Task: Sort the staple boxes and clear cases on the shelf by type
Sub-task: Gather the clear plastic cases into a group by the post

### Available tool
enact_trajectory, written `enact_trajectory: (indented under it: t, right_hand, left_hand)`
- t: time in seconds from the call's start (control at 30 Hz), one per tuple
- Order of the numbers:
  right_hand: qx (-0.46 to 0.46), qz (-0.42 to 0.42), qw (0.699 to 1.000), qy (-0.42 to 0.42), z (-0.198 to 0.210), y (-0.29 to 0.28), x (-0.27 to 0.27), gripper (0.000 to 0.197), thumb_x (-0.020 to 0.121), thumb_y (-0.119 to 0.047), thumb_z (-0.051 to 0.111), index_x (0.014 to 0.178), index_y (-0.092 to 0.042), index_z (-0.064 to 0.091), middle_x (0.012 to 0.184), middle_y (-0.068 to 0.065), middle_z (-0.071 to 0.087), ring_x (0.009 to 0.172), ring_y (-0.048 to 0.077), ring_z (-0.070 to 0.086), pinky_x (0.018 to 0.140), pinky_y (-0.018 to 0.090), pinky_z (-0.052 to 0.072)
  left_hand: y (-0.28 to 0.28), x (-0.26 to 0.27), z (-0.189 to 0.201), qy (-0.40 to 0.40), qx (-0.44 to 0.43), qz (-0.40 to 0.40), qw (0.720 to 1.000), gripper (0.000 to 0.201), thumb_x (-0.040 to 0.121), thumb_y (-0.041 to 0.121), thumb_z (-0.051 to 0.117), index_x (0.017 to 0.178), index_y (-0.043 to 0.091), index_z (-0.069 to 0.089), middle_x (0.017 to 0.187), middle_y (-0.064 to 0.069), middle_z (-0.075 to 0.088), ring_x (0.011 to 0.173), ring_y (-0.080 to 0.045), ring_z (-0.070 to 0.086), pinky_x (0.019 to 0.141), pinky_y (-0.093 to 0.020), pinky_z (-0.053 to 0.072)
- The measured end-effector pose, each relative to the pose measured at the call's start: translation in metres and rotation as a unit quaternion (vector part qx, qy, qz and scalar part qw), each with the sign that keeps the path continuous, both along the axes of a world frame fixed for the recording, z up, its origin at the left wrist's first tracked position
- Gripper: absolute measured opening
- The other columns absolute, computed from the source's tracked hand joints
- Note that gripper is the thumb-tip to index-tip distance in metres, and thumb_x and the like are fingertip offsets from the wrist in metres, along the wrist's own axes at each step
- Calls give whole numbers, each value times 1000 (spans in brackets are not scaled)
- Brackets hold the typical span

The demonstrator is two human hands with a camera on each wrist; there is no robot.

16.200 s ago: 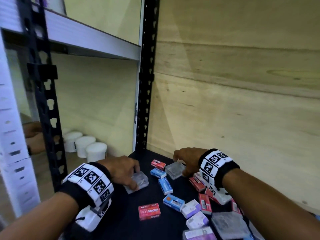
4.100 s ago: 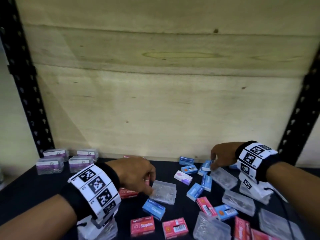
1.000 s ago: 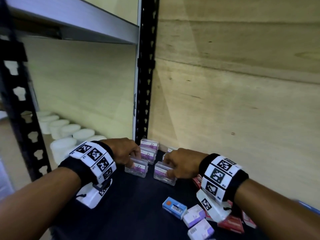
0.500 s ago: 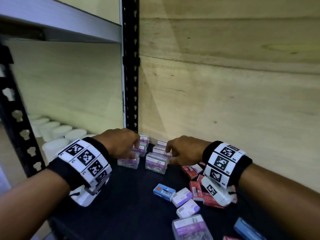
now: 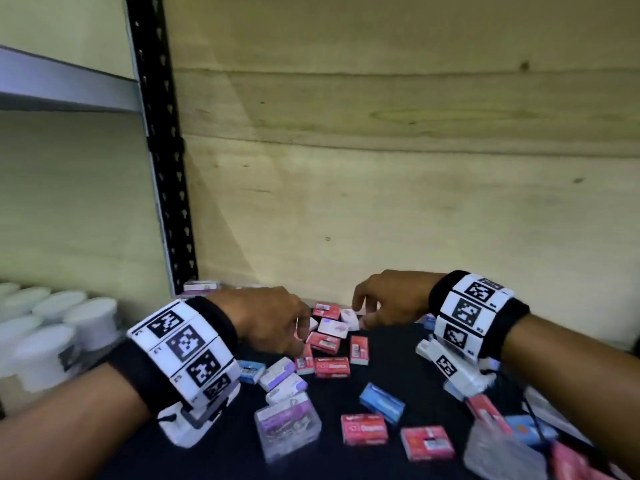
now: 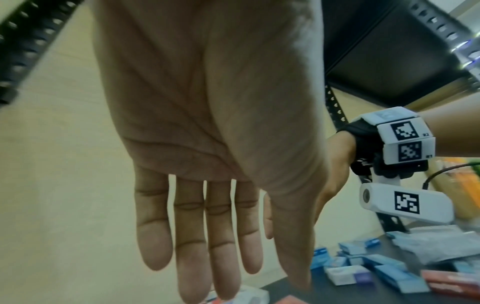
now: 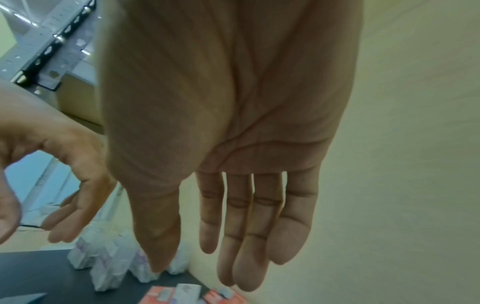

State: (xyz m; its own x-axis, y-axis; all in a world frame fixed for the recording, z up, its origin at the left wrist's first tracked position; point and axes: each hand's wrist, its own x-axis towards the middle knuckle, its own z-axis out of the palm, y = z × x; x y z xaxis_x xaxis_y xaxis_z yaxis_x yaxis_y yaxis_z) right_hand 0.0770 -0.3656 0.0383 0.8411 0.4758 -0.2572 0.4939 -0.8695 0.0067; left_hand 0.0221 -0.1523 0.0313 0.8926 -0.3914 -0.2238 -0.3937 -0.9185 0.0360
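Both hands point(image 5: 273, 320) point(image 5: 391, 299) empty above scattered staple boxes point(image 5: 331, 367)

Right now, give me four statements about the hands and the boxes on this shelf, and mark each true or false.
1. The left hand holds nothing, its fingers straight. True.
2. The right hand grips a red staple box. False: its fingers are straight and hold nothing.
3. A clear case with a purple label lies on the dark shelf near the left wrist. True.
4. Every staple box on the shelf is red. False: blue boxes and white-purple boxes lie among the red boxes.
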Motion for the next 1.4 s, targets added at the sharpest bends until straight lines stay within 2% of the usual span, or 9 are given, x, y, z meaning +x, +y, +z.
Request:
enact_trajectory:
  t: [0.13,0.3,0.47,0.67,0.87,1.0,1.17,1.27,1.4]
  right_hand:
    - [9,-63,998,-3,0,-63,-21,40,92,-46,63,125,-25,57,116,-9,66,87,12,58,76,23,43]
    - [-4,-141,990,-18,-1,-142,-47,40,92,-47,63,125,-26,58,120,-7,65,104,16,58,93,31,45]
    - [-1,-223,975,-15,0,-210,-76,38,92,-47,62,124,-27,59,114,-8,63,102,15,59,92,31,46]
    - [0,-288,957,-5,-8,-266,-99,37,91,-46,64,121,-26,62,113,-9,63,103,14,58,91,28,45]
    - [44,-277,959,36,-17,-265,-106,44,81,-65,65,106,-30,63,105,-12,66,95,10,62,94,33,50]
    - [29,-249,964,88,-24,-241,-107,58,72,-70,71,111,-29,57,110,-12,63,96,8,60,91,29,49]
    - [-18,-235,966,103,-35,-220,-98,62,68,-60,81,112,-29,51,109,-8,62,98,14,59,89,33,50]
    - [-34,-232,966,106,-39,-215,-96,57,73,-49,82,115,-26,50,105,-7,61,96,16,60,84,32,50]
    - [-33,-239,965,101,-33,-214,-96,44,84,-39,72,120,-22,52,107,-6,64,82,10,58,73,26,47]
  left_hand:
    - [-51,0,-3,6,2,-57,998,29,86,50,64,109,31,61,103,12,65,91,-13,61,82,-32,51]
    - [-115,-5,-11,27,-13,-126,992,31,87,51,63,108,29,61,101,13,67,90,-11,62,81,-30,50]
    - [-174,-12,-16,37,-37,-195,979,38,85,56,64,110,28,62,102,13,68,89,-9,62,76,-23,47]
    - [-213,-15,-28,74,-46,-253,964,52,70,61,76,111,31,64,102,17,66,86,-5,60,69,-19,43]
    - [-222,-17,-37,122,-43,-271,954,55,63,52,86,109,32,62,102,17,64,87,-2,59,74,-18,47]
    - [-221,-19,-41,125,-42,-274,952,57,62,47,88,109,30,60,104,15,63,91,-5,59,71,-18,44]
    - [-216,-21,-41,125,-58,-277,951,52,64,46,87,108,33,61,99,17,62,85,-1,57,68,-19,43]
    - [-212,-23,-42,131,-66,-274,951,46,68,48,84,106,36,63,92,20,60,80,2,56,66,-18,42]
    - [-205,-20,-39,173,-93,-257,946,36,77,49,77,109,37,66,99,19,67,81,3,59,70,-16,44]
